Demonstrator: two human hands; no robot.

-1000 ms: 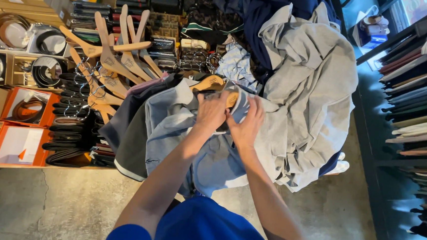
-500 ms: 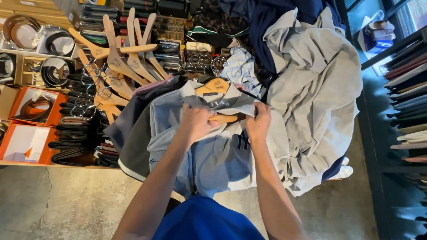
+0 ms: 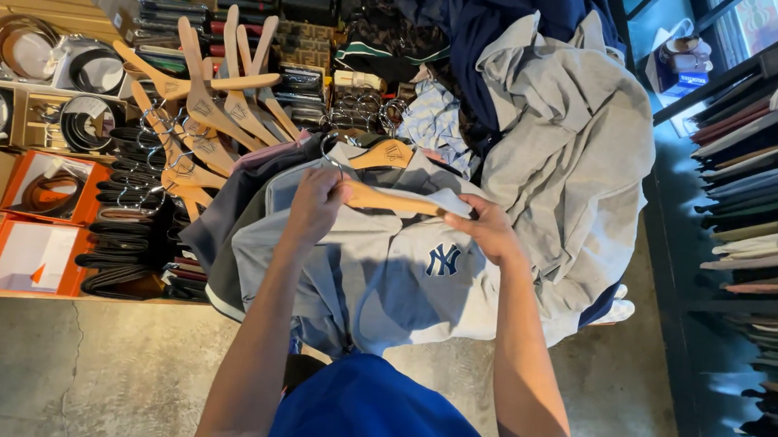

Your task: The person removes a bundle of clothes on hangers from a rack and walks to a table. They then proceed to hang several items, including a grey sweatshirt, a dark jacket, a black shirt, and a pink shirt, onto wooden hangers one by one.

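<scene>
A light grey shirt [image 3: 377, 272] with a dark blue chest emblem lies spread on a heap of clothes. A wooden hanger [image 3: 390, 199] sits across its collar. My left hand [image 3: 316, 203] grips the hanger's left end together with the collar fabric. My right hand [image 3: 489, 229] pinches the shirt's right shoulder over the hanger's other end. A second wooden hanger [image 3: 382, 155] lies just beyond, on a dark garment.
A pile of bare wooden hangers [image 3: 202, 108] lies to the left. Coiled belts fill boxes [image 3: 43, 215] on the wooden table at far left. A pale grey garment [image 3: 564, 157] and dark blue clothes are heaped at right. Shelves of folded clothes [image 3: 758, 214] line the right edge.
My hands have spread apart along the hanger, the right one sliding out to the shirt's shoulder. The shirt now lies flatter and its chest emblem shows.
</scene>
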